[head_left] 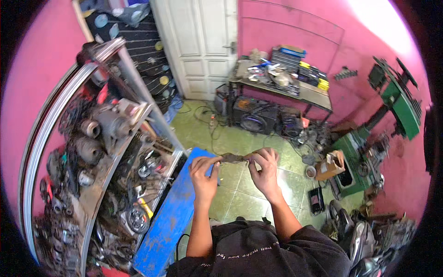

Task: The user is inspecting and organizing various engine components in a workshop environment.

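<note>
Stretched between my two hands is a dirty brown, crumpled strip (pixel 234 158) that looks like a piece of rag; its exact material is hard to make out. My left hand (pixel 203 174) pinches its left end between thumb and fingers. At the other end, the fingers of my right hand (pixel 264 171) are closed on it too. Both forearms reach forward, and the strip hangs in the air above the tiled floor. Below and beside my left hand runs a long blue bench (pixel 170 214) with a scuffed top.
On the left, a metal shelf (pixel 104 182) is crowded with greasy machine parts. A cluttered workbench (pixel 314 96) stands against the back wall, near a white door (pixel 203 51). To the right are a green machine (pixel 353 147), a cardboard box (pixel 330 167) and a black tray (pixel 316 200).
</note>
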`<state>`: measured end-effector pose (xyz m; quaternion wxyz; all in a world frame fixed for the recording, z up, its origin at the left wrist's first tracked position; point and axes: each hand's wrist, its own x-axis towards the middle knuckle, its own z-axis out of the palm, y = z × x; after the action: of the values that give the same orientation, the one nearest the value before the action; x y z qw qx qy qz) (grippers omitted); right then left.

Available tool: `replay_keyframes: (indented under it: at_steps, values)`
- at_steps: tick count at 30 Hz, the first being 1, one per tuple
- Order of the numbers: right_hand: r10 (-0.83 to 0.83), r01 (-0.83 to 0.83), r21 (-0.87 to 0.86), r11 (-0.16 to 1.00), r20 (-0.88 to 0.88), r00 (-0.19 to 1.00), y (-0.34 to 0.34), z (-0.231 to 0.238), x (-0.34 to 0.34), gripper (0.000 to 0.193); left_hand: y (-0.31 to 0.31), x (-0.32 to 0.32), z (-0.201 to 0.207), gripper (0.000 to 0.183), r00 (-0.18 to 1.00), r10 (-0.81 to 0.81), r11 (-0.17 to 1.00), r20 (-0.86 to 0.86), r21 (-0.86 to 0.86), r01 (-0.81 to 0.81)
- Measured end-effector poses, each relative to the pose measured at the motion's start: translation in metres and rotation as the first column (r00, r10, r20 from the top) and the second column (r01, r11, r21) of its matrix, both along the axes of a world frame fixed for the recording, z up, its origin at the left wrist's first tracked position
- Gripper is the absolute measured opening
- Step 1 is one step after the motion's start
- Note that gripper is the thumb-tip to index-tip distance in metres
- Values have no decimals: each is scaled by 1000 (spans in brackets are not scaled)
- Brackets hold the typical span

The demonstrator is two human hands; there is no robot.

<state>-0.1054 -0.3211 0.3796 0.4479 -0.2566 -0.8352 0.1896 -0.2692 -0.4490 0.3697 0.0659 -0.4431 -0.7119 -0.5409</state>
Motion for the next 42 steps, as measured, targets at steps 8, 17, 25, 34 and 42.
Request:
replay_keyframes:
  at_steps: [8,17,25,34,42]
  values:
    - [-283,294,-119,948,99,954,30,-34,115,13,84,87,-27,26,932,-356,921,-62,-190,340]
    - [-389,427,-181,886,209,897,87,-61,140,16,173,85,-48,16,850,-519,825,-91,-314,470]
    - [-419,457,-153,876,225,879,191,-51,110,11,289,41,-46,10,824,-561,817,-79,-210,536]
    - [-490,536,-160,829,254,834,288,-58,100,11,403,25,-57,14,758,-652,732,5,-259,630]
    - [-498,567,-242,787,292,816,395,-96,119,12,517,45,-94,15,751,-652,697,106,-306,648]
